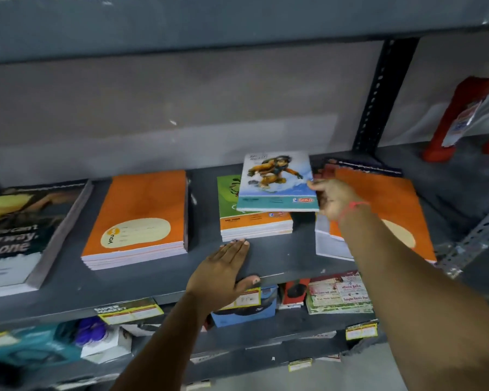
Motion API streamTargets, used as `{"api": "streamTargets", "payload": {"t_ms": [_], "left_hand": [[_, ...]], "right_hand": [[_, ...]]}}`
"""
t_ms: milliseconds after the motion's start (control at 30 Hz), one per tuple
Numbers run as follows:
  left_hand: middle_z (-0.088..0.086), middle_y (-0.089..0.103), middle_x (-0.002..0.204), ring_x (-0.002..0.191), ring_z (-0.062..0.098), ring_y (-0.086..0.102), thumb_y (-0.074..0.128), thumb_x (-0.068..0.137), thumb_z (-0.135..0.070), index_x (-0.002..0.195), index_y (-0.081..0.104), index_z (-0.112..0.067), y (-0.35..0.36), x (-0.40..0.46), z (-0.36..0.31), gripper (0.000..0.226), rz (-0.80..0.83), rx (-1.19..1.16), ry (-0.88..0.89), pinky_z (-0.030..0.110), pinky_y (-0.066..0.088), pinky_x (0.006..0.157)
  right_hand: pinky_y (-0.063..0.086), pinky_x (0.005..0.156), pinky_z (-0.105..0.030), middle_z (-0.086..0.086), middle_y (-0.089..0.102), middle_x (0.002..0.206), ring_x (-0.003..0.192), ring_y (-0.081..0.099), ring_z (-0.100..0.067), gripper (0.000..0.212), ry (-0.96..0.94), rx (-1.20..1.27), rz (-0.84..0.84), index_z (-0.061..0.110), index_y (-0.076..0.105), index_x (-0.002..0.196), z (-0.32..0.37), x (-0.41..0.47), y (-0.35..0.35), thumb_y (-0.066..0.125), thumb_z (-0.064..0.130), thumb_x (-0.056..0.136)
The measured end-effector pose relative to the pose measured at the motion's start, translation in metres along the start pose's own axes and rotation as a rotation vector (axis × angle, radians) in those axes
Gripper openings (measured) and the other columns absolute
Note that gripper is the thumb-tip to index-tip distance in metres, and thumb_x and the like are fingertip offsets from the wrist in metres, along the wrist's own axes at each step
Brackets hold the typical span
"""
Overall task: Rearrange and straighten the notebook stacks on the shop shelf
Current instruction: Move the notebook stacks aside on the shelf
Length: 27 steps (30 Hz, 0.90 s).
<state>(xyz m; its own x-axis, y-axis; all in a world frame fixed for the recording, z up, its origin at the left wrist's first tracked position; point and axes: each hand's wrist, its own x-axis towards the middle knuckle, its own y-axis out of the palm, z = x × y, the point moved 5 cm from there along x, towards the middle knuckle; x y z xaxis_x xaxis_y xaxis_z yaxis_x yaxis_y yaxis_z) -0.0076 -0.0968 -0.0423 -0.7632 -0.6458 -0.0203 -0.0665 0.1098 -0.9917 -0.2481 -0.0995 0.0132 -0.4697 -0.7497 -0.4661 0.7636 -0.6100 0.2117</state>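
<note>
On the grey shelf (280, 258) lie several notebook stacks. My right hand (332, 200) grips the right edge of a pale blue notebook (277, 183) with an orange cartoon figure, holding it tilted above the green and orange stack (254, 224). My left hand (223, 273) rests flat and open on the shelf's front edge, fingertips touching that stack's near side. An orange stack (137, 218) sits to the left. Another orange stack (390, 210) lies askew on the right, partly hidden by my right arm.
A large dark notebook stack (20, 230) lies at the far left. Red objects (458, 119) stand at the back right beyond the slotted upright (378, 94). The shelf above hangs low. Lower shelves hold more stationery and yellow price tags (130, 310).
</note>
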Motion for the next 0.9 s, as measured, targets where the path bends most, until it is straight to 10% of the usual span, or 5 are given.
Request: {"api": "streamTargets", "payload": {"t_ms": [333, 567, 900], "left_hand": [[0.004, 0.014, 0.160, 0.148, 0.019, 0.014, -0.009, 0.070, -0.075, 0.149, 0.014, -0.014, 0.005, 0.000, 0.007, 0.103, -0.030, 0.017, 0.025, 0.024, -0.009, 0.108], [0.000, 0.007, 0.161, 0.149, 0.016, 0.006, -0.002, 0.067, -0.076, 0.150, 0.006, -0.018, 0.006, 0.000, 0.008, 0.101, -0.005, 0.013, 0.009, 0.024, -0.011, 0.107], [0.001, 0.007, 0.161, 0.149, 0.016, 0.007, 0.003, 0.077, -0.069, 0.150, 0.005, -0.017, 0.006, 0.000, 0.008, 0.089, -0.024, 0.043, 0.027, 0.023, -0.010, 0.107]], "right_hand": [[0.049, 0.094, -0.042, -0.024, 0.064, 0.115, 0.081, 0.059, -0.031, 0.016, -0.030, -0.393, -0.133, 0.000, 0.060, 0.087, -0.033, 0.028, 0.042, 0.056, 0.015, 0.090], [0.028, 0.046, -0.017, -0.017, 0.055, 0.090, 0.061, 0.047, -0.017, 0.023, -0.228, -0.832, -0.319, -0.002, 0.062, 0.095, -0.015, 0.030, 0.054, 0.047, 0.016, 0.095], [0.035, 0.052, -0.014, -0.020, 0.057, 0.116, 0.081, 0.044, -0.018, 0.036, -0.202, -0.843, -0.237, -0.001, 0.054, 0.125, -0.015, 0.028, 0.057, 0.042, 0.009, 0.093]]}}
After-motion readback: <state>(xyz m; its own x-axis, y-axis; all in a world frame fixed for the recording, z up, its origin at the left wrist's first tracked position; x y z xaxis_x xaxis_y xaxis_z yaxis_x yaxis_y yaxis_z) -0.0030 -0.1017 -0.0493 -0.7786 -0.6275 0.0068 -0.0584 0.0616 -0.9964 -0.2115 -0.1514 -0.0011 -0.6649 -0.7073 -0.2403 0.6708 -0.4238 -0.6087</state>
